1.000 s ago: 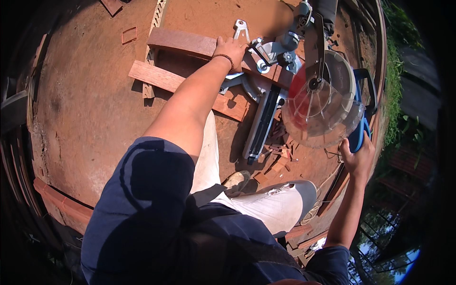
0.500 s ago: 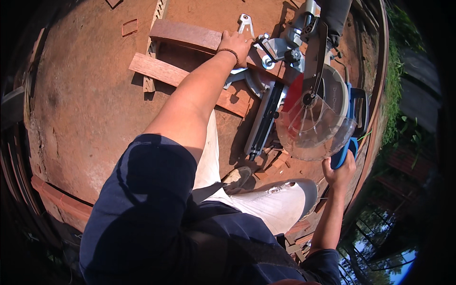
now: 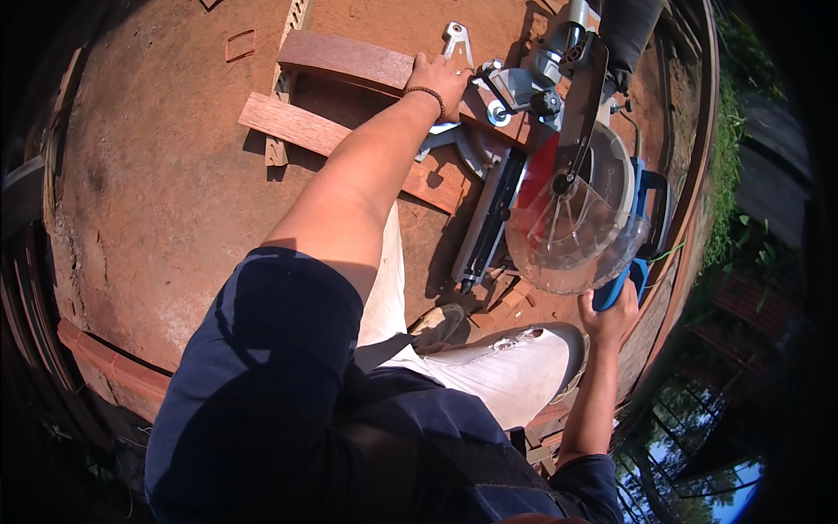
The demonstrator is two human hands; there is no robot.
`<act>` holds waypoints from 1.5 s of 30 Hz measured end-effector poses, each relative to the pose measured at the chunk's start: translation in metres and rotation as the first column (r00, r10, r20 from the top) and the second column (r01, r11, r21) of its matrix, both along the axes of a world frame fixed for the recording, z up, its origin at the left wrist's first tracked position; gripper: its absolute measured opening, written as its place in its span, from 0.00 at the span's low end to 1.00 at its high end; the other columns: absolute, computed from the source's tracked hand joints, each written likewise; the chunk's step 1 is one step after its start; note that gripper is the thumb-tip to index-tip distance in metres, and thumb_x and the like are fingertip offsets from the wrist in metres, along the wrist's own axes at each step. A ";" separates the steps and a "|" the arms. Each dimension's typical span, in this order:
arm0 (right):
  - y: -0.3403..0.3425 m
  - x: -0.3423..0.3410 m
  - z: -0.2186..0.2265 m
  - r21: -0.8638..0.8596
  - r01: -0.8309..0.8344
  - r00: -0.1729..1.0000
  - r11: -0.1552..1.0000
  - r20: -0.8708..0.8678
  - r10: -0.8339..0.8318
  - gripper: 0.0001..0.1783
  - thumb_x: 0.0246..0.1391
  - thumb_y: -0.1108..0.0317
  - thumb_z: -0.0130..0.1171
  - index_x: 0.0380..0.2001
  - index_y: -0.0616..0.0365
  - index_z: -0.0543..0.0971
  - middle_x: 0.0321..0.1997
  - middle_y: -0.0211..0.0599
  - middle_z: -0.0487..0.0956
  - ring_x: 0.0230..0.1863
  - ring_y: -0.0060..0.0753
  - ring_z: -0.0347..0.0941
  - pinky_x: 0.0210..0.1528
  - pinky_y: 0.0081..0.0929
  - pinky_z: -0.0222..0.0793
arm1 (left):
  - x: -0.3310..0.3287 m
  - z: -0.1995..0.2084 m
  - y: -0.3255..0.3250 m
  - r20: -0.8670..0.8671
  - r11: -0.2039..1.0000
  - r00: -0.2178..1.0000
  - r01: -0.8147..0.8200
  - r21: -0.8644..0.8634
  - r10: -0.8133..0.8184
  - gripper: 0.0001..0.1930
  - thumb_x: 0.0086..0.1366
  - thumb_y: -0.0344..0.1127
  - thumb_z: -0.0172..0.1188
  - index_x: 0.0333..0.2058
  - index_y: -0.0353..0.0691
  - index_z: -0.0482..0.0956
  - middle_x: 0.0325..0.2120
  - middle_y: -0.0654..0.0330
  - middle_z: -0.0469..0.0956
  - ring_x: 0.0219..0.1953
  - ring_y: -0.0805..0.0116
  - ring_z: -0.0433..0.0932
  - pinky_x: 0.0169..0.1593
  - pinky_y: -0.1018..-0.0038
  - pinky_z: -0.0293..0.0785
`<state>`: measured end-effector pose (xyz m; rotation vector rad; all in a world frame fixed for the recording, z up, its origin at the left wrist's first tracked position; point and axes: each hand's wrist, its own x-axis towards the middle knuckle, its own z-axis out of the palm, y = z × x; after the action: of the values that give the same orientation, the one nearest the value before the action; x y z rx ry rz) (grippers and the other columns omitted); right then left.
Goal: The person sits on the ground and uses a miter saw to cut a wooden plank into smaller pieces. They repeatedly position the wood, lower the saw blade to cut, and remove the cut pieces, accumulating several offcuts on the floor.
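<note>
My left hand [image 3: 439, 80], a beaded bracelet at its wrist, grips a reddish-brown wooden board [image 3: 349, 59] lying across the bed of a miter saw [image 3: 489, 223]. The board's right end reaches under the saw's clamp, near the blade. My right hand [image 3: 611, 313] is wrapped around the blue saw handle [image 3: 625, 288]. A round blade [image 3: 604, 175] shows behind the clear plastic guard [image 3: 572, 249], and whether it spins I cannot tell. Just nearer than the held board, a second board [image 3: 297, 124] lies at a slant under my left forearm.
A strip of wood with holes [image 3: 278, 153] runs beneath the boards' left ends. Small wood offcuts [image 3: 517, 295] lie on the reddish ground by my shoe [image 3: 439, 325]. A dark dust bag [image 3: 630, 35] hangs at the saw's back. Grass [image 3: 723, 166] borders the right side.
The saw head and its blue handle have shifted slightly left, with my right hand still around the handle. My left hand remains on the board.
</note>
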<state>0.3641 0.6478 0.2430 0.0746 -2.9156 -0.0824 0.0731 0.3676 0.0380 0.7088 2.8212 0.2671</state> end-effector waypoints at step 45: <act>-0.005 -0.004 -0.033 -0.005 -0.031 0.999 1.000 -0.009 0.031 0.24 0.31 0.61 0.67 0.33 0.62 0.74 0.29 0.46 0.73 0.33 0.55 0.71 0.37 0.46 0.68 | 0.002 -0.003 -0.002 -0.039 0.998 0.999 0.007 0.055 -0.005 0.34 0.51 0.49 0.70 0.58 0.51 0.74 0.50 0.56 0.77 0.57 0.60 0.72 0.55 0.54 0.63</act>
<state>0.3599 0.6433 0.2102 0.1180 -2.9042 -0.0706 0.0755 0.3656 0.0350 0.7418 2.8578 0.3345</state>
